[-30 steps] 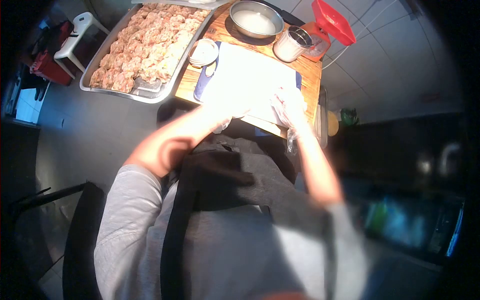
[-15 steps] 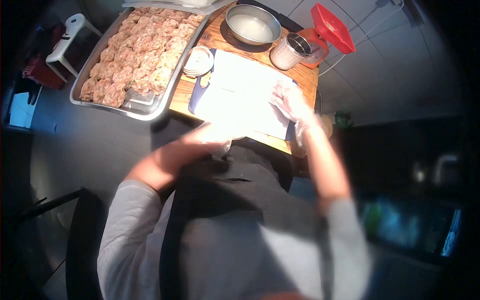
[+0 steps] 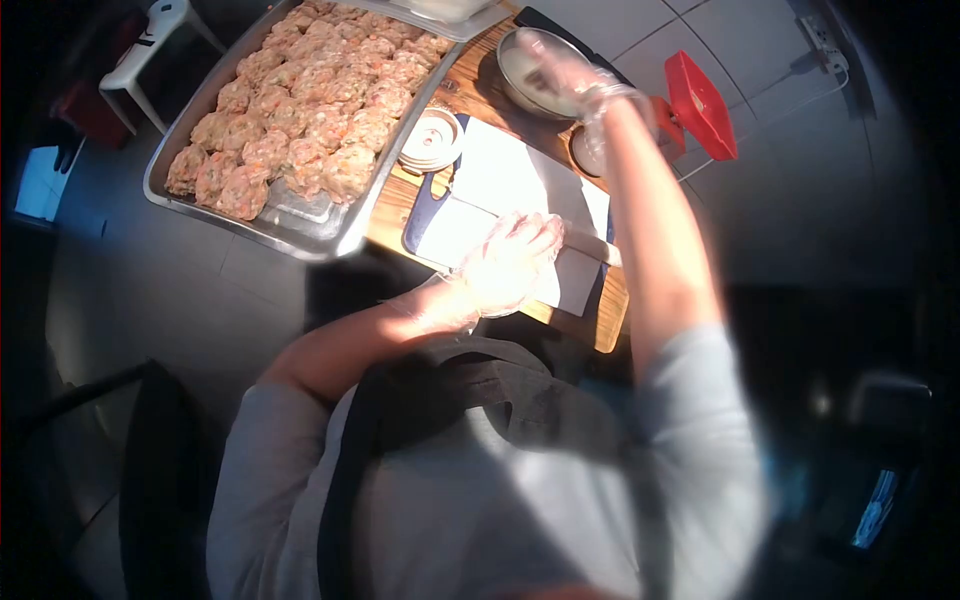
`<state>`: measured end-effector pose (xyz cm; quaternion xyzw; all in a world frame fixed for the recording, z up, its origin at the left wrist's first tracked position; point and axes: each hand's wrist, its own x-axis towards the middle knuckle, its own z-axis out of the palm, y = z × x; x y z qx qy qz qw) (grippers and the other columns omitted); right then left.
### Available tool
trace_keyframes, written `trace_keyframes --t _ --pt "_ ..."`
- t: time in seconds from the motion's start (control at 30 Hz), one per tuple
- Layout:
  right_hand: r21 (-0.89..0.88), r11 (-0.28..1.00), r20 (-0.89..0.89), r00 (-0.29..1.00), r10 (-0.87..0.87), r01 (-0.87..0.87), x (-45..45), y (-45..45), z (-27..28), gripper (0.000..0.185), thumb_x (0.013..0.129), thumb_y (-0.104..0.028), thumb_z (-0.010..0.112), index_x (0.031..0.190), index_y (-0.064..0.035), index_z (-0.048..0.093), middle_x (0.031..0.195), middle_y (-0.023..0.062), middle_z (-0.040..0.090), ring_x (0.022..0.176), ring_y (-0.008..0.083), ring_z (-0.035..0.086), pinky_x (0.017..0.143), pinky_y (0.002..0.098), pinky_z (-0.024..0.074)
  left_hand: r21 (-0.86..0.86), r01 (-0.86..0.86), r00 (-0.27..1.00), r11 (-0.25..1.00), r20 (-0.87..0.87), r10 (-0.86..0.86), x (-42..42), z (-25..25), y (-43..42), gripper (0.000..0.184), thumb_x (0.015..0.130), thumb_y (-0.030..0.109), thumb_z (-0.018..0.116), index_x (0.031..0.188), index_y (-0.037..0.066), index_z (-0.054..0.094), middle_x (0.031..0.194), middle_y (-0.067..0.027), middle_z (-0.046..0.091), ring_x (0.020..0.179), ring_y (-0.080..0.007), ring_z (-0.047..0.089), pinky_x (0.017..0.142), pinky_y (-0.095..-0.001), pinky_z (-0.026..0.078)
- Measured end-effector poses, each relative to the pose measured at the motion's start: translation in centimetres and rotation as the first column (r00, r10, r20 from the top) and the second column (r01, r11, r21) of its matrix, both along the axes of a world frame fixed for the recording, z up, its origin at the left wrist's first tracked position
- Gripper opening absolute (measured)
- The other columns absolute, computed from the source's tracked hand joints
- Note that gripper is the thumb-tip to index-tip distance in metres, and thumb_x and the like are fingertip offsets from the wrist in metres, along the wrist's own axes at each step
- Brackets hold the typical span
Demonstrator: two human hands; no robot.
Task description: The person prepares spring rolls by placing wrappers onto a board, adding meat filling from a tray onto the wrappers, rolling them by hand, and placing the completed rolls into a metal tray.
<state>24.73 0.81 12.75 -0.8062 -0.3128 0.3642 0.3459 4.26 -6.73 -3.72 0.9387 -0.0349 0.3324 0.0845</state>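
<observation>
My left hand (image 3: pixel 510 262), in a clear plastic glove, is closed over the near part of the white sheet on the blue-edged board (image 3: pixel 425 212); what its fingers hold, if anything, is too bright to make out. A pale stick-like tool (image 3: pixel 592 245) lies just right of that hand. My right hand (image 3: pixel 555 68), also gloved, is over the metal bowl (image 3: pixel 513 68) of whitish liquid at the back, its fingers smeared by motion. A stack of small round dishes (image 3: pixel 432 138) stands at the board's left corner.
A large metal tray (image 3: pixel 330 228) of meat balls (image 3: pixel 300 110) fills the left side, with a plastic lid (image 3: pixel 445 12) behind it. Right of the bowl stand a container (image 3: pixel 587 150), partly behind my right arm, and a red scale (image 3: pixel 700 105). A white stool (image 3: pixel 160 40) is at far left.
My right hand has moved from the board's right side up to the bowl. My left hand has come from the near edge onto the board. The view has shifted slightly.
</observation>
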Motion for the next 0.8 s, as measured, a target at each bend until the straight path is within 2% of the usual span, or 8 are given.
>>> trace_keyframes --t 0.07,0.2,0.27,0.4,0.5,0.63,0.7,0.8 --pt "-0.277 0.949 0.524 0.805 0.278 -0.147 1.2 -0.7 2.4 0.078 0.088 -0.071 0.045 0.147 -0.0192 0.043 0.143 0.0114 0.051 0.136 0.0243 0.041 0.116 0.0423 0.0232 -0.024 0.005 0.999 1.0 -0.05 -0.006 -0.1 0.5 0.1 0.06 0.084 0.031 0.058 0.132 -0.004 0.049 0.129 -0.0165 0.05 0.121 -0.0321 0.047 0.106 -0.0478 0.036" --pt "0.223 0.956 0.45 0.89 0.073 -0.191 3.6 -3.2 1.9 0.076 0.09 -0.07 0.043 0.147 -0.0196 0.042 0.137 0.0098 0.056 0.132 0.0245 0.046 0.114 0.0396 0.0262 -0.116 0.037 0.995 0.993 -0.093 -0.047 -0.1 0.7 -0.2 0.065 0.083 0.021 0.055 0.14 -0.005 0.039 0.133 -0.0185 0.051 0.123 -0.0353 0.049 0.106 -0.0496 0.037" --pt "0.258 0.952 0.365 0.929 0.065 -0.168 2.0 -4.6 -0.4 0.076 0.09 -0.07 0.042 0.147 -0.0199 0.042 0.134 0.009 0.058 0.13 0.0246 0.049 0.113 0.0383 0.0277 -0.159 0.055 0.989 0.986 -0.129 -0.076 -0.1 1.1 0.0 0.063 0.083 0.019 0.054 0.139 -0.005 0.04 0.135 -0.0194 0.05 0.124 -0.0358 0.048 0.106 -0.0496 0.037" --pt "-0.228 0.954 0.714 0.632 0.301 -0.197 -1.2 -7.0 -3.6 0.073 0.097 -0.062 0.035 0.149 -0.0111 0.037 0.149 0.0123 0.044 0.139 0.0251 0.039 0.115 0.0358 0.0263 -0.002 -0.022 0.993 1.0 -0.119 0.021 0.1 0.2 -0.2 0.066 0.085 0.032 0.057 0.139 -0.001 0.042 0.132 -0.0139 0.047 0.126 -0.0306 0.043 0.109 -0.0479 0.032" --pt "0.168 0.931 0.619 0.77 0.155 -0.323 -0.9 -9.6 -3.1 0.06 0.099 -0.049 0.044 0.146 -0.0111 0.042 0.144 0.0132 0.049 0.133 0.0286 0.045 0.11 0.0374 0.035 -0.029 -0.01 0.993 1.0 -0.114 0.007 0.2 -0.1 -0.2 0.059 0.086 0.032 0.056 0.136 0.001 0.048 0.133 -0.0138 0.048 0.129 -0.0315 0.041 0.11 -0.0482 0.031" --pt "0.147 0.988 -0.167 0.984 0.06 -0.036 -7.0 -14.1 -4.7 0.052 0.101 -0.036 0.049 0.145 -0.0089 0.044 0.14 0.0086 0.055 0.129 0.0217 0.05 0.108 0.0353 0.0375 -0.056 0.027 0.988 0.998 -0.15 -0.036 0.0 0.4 -0.1 0.052 0.086 0.03 0.055 0.128 0.0 0.056 0.135 -0.0146 0.049 0.13 -0.0333 0.041 0.111 -0.049 0.031" --pt "-0.002 0.853 0.486 0.745 0.457 -0.522 -3.5 -18.3 -9.8 0.054 0.101 -0.036 0.049 0.147 -0.0089 0.04 0.139 0.0091 0.054 0.13 0.0212 0.049 0.109 0.0355 0.0372 -0.033 0.043 0.986 0.999 -0.161 -0.048 -0.2 0.2 -0.1 0.05 0.085 0.028 0.055 0.125 -0.001 0.058 0.133 -0.0154 0.051 0.128 -0.034 0.043 0.11 -0.0498 0.032" --pt "0.352 0.923 -0.055 0.98 0.189 -0.158 -2.8 -22.8 -10.6 0.057 0.101 -0.039 0.048 0.148 -0.0076 0.038 0.14 0.012 0.053 0.132 0.0233 0.048 0.108 0.0363 0.0379 -0.096 0.064 0.998 0.993 0.011 -0.063 0.5 -0.4 -0.2 0.048 0.083 0.025 0.056 0.123 -0.003 0.059 0.125 -0.0169 0.055 0.124 -0.0344 0.048 0.106 -0.0505 0.036"
